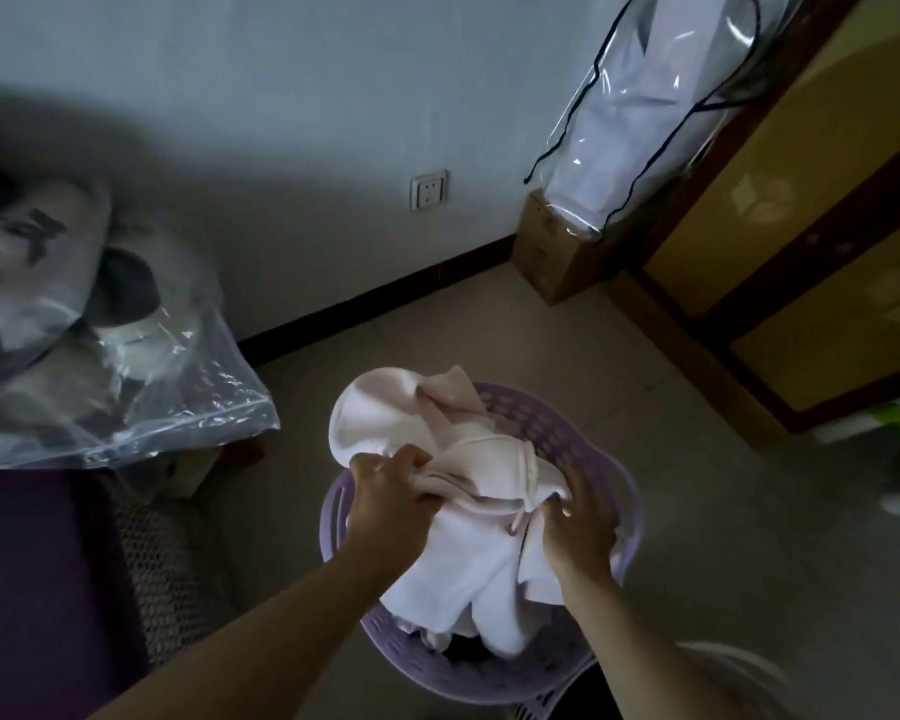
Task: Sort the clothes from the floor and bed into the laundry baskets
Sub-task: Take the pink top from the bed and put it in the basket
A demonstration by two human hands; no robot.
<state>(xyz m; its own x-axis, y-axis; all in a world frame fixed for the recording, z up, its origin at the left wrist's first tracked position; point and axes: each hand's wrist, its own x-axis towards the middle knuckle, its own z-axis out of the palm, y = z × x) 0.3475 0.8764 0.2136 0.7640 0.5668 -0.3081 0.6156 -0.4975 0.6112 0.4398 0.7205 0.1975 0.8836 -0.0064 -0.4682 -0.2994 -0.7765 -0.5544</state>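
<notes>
I look down past a tall wooden wardrobe with yellow panels and dark trim [801,262] on the right and a big clear plastic bag stuffed with grey and white soft things [100,356] on the left, both well apart from where I am working. Between them, on the beige floor, stands the round lilac plastic laundry basket with slotted walls [627,517], set directly below me so that I can drop clothes straight in. It is heaped with pale pink and white garments [468,579], which bulge above the rim on the far side, so I judge they need pressing down to stay inside. At the lower right edge I can just see the curved rim of a second, white basket [739,662]; what it holds I cannot tell. My left hand [385,491] has its fingers curled tight, gripping a bunched fold of the pink cloth near the basket's left rim. My right hand [583,532] lies on the pile by the right rim, fingers bent down into the fabric; whether it grips or only presses I cannot tell.
</notes>
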